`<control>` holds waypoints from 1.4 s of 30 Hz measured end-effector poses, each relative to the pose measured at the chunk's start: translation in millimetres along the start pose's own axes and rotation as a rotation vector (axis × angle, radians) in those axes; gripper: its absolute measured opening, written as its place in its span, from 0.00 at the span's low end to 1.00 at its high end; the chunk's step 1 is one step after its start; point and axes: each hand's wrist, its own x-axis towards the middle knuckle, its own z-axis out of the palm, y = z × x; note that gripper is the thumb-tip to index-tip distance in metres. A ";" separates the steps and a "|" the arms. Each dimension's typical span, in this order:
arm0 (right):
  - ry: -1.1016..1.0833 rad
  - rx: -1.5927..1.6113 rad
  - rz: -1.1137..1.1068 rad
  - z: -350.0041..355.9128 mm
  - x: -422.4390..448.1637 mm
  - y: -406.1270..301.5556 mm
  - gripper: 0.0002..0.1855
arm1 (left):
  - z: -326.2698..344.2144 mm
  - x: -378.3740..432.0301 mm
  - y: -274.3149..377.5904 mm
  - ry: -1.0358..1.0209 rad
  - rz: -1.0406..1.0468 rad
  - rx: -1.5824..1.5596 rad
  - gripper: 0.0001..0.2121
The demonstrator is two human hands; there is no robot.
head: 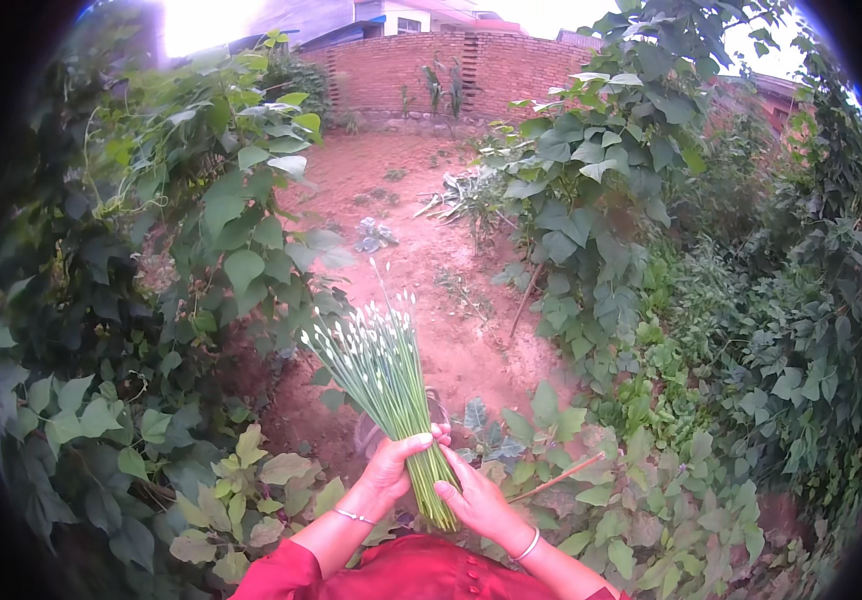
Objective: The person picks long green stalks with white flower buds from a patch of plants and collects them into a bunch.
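Observation:
A thick bunch of garlic chive stems (382,367) with pale flower buds slants up and to the left in front of my red top (446,570). My left hand (395,463) is wrapped around the stems at about mid-length, its thumb lying across them. Lower down, my right hand (470,491) presses against the right side of the bunch near the cut ends. Some fingers of both hands are hidden behind the stems. Partly covered by the bunch, a shoe seems to show on the soil.
Climbing bean vines (239,217) rise on the left, with more bean vines (584,180) on the right. Leafy plants (633,510) and a thin stick (558,478) are near my right arm. Bare reddish soil (401,180) runs ahead to a brick wall (401,71).

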 end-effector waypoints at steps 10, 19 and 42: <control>-0.008 -0.227 0.074 -9.0 -33.7 -6.4 0.43 | 4.4 -7.5 -47.4 0.031 -0.071 -0.040 0.10; -0.072 -0.203 0.112 -4.0 -51.5 -13.0 0.44 | 8.1 -35.9 -57.2 0.140 -0.063 -0.063 0.10; 0.163 -0.139 0.211 23.1 64.9 25.3 0.46 | -74.2 79.4 -24.2 0.047 -0.350 -0.179 0.14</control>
